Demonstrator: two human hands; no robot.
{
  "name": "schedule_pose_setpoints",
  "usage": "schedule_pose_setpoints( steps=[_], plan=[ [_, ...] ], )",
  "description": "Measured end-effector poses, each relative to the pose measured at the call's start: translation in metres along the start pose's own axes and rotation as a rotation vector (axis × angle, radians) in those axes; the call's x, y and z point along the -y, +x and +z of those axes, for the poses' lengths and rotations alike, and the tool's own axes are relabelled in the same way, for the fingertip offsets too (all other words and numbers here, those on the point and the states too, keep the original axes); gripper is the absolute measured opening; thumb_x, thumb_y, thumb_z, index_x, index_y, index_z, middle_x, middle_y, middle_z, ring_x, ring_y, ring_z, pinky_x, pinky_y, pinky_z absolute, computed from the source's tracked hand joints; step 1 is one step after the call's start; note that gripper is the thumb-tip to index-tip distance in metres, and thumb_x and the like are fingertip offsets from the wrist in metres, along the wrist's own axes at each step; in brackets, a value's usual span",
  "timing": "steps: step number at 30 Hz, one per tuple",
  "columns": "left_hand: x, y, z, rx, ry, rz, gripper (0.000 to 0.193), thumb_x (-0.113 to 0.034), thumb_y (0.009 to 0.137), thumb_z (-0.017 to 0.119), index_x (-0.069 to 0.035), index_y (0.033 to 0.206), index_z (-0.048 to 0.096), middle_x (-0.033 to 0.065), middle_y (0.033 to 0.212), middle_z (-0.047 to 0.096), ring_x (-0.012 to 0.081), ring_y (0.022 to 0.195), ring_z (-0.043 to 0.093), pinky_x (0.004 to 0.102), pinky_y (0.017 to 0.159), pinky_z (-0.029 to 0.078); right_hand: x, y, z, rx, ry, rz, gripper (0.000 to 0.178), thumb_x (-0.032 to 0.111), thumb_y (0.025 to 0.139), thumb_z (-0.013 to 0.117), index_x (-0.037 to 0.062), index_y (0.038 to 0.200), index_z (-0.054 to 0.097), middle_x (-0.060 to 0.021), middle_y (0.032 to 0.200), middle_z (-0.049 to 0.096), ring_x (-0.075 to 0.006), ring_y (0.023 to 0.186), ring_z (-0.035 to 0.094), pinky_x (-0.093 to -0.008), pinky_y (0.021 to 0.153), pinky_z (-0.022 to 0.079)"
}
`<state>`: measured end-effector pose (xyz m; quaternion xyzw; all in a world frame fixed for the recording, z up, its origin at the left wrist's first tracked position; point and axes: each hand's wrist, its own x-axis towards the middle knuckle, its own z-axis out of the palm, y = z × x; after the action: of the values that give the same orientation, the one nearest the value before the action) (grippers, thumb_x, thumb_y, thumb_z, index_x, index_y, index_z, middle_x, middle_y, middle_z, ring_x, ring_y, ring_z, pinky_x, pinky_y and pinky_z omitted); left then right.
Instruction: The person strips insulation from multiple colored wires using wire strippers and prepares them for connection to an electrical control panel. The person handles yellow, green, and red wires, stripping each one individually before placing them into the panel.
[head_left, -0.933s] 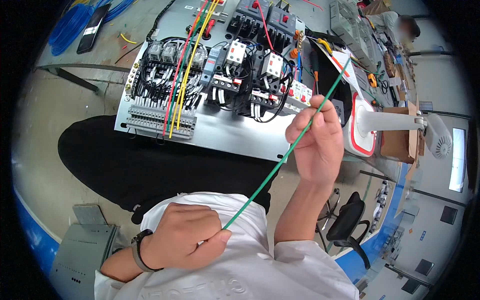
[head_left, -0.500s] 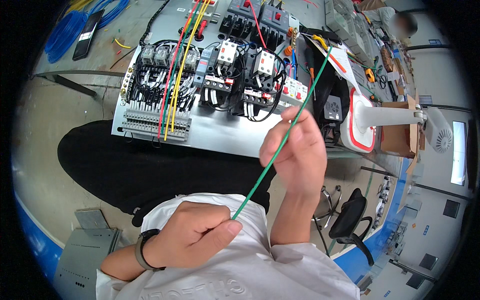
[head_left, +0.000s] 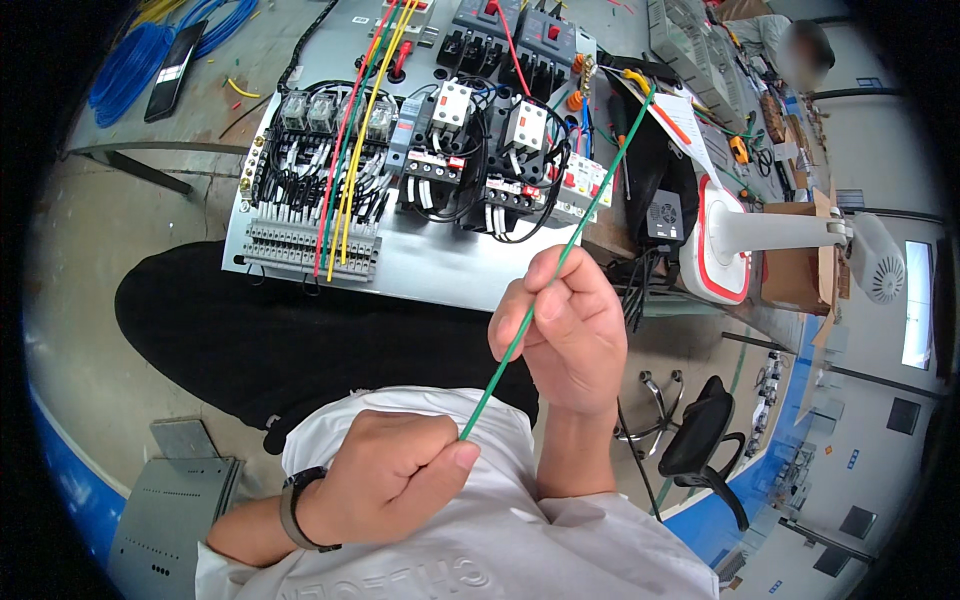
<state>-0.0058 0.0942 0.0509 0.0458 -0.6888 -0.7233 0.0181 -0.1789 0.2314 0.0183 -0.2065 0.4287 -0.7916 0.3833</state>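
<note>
A thin green wire runs slantwise in front of me, from low centre up to the right. Its lower end sits pinched between thumb and fingers of my left hand, which wears a dark wristband. Higher up, my right hand grips the same wire between thumb and fingertips. Beyond my hands lies a metal mounting plate carrying relays, contactors, breakers and a grey terminal block. Loose red, green and yellow wires lie across the plate.
Blue wire coils and a phone lie on the bench at left. At right stand a white-and-red lamp base and a cardboard box. A black chair is on the floor. Another person is far right.
My right hand has slid down along the green wire, toward my left hand, and its fingers have closed more tightly. My left hand has barely moved.
</note>
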Motion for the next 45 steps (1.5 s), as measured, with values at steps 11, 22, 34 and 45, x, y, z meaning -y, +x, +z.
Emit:
schedule_pose_setpoints(
  steps=[11,22,34,45],
  plan=[
    [0.004,0.001,0.001,-0.01,-0.011,0.014,0.042,-0.013,0.097,0.065,-0.002,0.064,0.041,0.0084,0.054,0.037,0.0232,0.045,0.034,0.0362,0.045,0.028,-0.003,-0.002,0.001,0.031,0.001,0.077,0.029,0.023,0.105,0.057,-0.0023,0.12,0.057,-0.0152,0.088,0.07,-0.0173,0.075,0.065,-0.0299,0.068,0.052],
    [0.021,-0.012,-0.011,-0.001,-0.464,-0.217,0.055,-0.047,0.107,0.042,0.0,0.081,0.055,0.0049,0.07,0.054,0.0129,0.063,0.048,0.0287,0.059,0.039,0.003,0.001,-0.004,0.017,-0.02,0.006,0.028,0.023,0.106,0.055,-0.002,0.117,0.055,-0.017,0.09,0.069,-0.0189,0.071,0.064,-0.0288,0.065,0.053],
    [0.019,-0.013,-0.005,0.09,-0.579,-0.248,0.03,-0.024,0.107,0.048,-0.004,0.085,0.049,-0.0021,0.074,0.046,0.0059,0.065,0.035,0.0249,0.058,0.031,0.004,-0.011,0.011,0.037,-0.06,0.1,0.025,0.008,0.099,0.062,-0.0021,0.121,0.054,-0.0176,0.094,0.071,-0.0164,0.077,0.066,-0.0278,0.071,0.054],
    [0.018,-0.007,-0.008,0.058,-0.799,-0.279,0.04,-0.035,0.11,0.039,-0.003,0.089,0.05,0.0037,0.072,0.051,0.0123,0.064,0.044,0.0277,0.063,0.039,0.003,-0.016,0.025,0.039,0.009,0.156,0.021,0.008,0.101,0.06,-0.0006,0.119,0.052,-0.0172,0.096,0.071,-0.0164,0.087,0.07,-0.026,0.074,0.058]
  ],
)
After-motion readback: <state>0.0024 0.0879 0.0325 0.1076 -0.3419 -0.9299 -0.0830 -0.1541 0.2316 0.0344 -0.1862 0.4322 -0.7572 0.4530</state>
